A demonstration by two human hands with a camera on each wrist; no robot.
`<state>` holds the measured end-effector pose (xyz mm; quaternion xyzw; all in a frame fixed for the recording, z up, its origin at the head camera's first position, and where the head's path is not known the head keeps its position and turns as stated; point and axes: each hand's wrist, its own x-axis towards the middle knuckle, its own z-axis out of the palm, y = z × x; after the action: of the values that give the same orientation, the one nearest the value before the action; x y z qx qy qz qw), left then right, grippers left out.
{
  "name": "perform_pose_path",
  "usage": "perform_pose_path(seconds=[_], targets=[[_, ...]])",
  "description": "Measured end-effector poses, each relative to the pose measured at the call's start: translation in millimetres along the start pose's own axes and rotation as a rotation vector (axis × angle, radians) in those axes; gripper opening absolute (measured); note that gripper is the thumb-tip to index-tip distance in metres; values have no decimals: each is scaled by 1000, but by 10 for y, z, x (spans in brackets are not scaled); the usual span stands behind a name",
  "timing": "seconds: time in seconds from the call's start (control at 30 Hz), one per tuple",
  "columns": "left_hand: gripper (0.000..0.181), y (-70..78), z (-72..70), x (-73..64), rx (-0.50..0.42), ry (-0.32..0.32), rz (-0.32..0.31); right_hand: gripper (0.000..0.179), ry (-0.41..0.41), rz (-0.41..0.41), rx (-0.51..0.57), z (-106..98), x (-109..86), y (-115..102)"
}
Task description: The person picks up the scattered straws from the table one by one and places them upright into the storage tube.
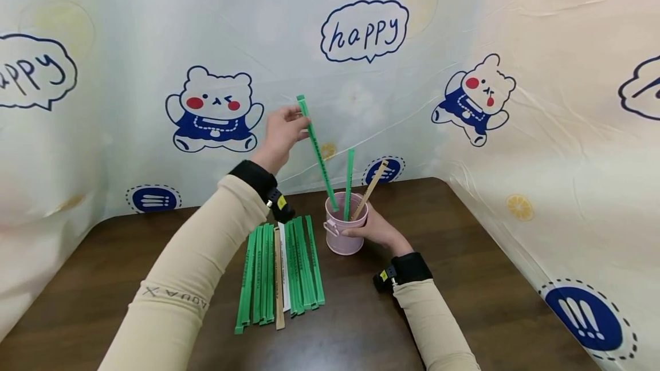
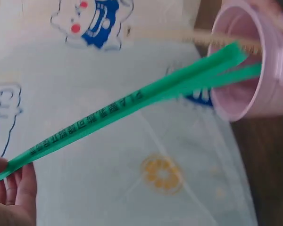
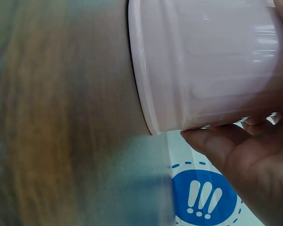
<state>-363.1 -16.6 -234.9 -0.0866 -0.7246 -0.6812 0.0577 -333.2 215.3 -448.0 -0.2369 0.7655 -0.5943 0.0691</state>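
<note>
My left hand (image 1: 282, 133) pinches a green-wrapped straw (image 1: 318, 153) near its top, holding it at a slant. Its lower end overlaps the mouth of a small pink bucket (image 1: 344, 243) in the head view. Dark printing runs along the wrapper of this straw (image 2: 99, 115) in the left wrist view. Inside the bucket lean another green-wrapped straw (image 1: 349, 179) and a tan-wrapped straw (image 1: 373, 182). My right hand (image 1: 380, 230) grips the bucket from the right, thumb across its front. In the right wrist view the bucket wall (image 3: 217, 61) rests between thumb and fingers.
On the brown table (image 1: 350, 314), left of the bucket, several green-wrapped straws (image 1: 307, 265) lie side by side. A tan-wrapped straw (image 1: 279, 285) and a white strip (image 1: 286, 279) lie among them. A printed sheet (image 1: 289, 27) stands behind and beside the table.
</note>
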Motion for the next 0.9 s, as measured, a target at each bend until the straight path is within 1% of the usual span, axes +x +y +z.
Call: perform_pose_path(seconds=[0.03, 0.1, 0.2, 0.33, 0.43, 0.57, 0.67, 0.73, 0.8, 0.9], targets=[[40, -31, 38, -8, -20, 3, 15, 95, -1, -5, -1, 1, -4, 2], [39, -124, 90, -28, -30, 1, 27, 95, -8, -12, -4, 3, -11, 8], [37, -275, 142, -67, -21, -3, 24, 94, -17, -14, -6, 6, -20, 18], [36, -483, 203, -107, 21, -29, 34, 91, -14, -25, -9, 2, -15, 34], [38, -660, 247, -141, 61, -68, 32, 92, -16, -24, -13, 6, -23, 40], [45, -855, 298, -211, 99, -145, 11, 94, -26, 3, -23, 28, -46, 57], [45, -921, 345, -229, 132, -191, 17, 95, -14, 18, -30, 26, -53, 56], [44, -953, 377, -213, 160, -208, 25, 96, -5, 19, -28, 17, -50, 52], [43, -978, 401, -193, 175, -221, 23, 96, -4, 17, -27, 8, -41, 38], [43, -1008, 412, -166, 185, -226, 16, 95, -15, 5, -19, 5, -8, 27]])
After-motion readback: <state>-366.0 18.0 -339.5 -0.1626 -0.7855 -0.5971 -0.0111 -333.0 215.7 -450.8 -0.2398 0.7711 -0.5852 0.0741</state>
